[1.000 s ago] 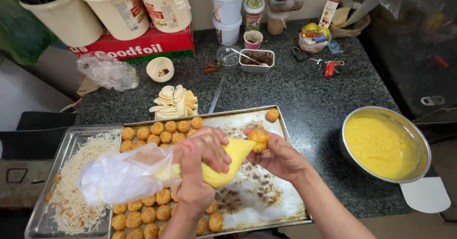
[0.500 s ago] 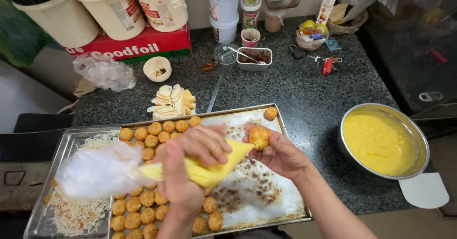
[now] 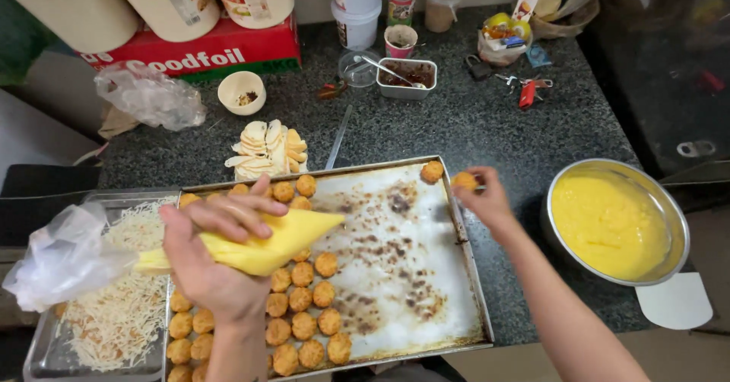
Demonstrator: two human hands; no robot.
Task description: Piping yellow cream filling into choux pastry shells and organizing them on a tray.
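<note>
— At lower left of the frame, what does the left hand (image 3: 217, 264) grip?
— A piping bag (image 3: 258, 244) of yellow filling, over the golden puffs on the baking tray (image 3: 426, 275).
— And the right hand (image 3: 483, 199)?
— Pinching one puff (image 3: 464, 180) at the tray's upper right corner, beside the steel bowl of yellow cream (image 3: 617, 221).

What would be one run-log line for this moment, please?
left hand: holds yellow piping bag over baking tray | right hand: holds small golden ball at tray's far right edge
</note>
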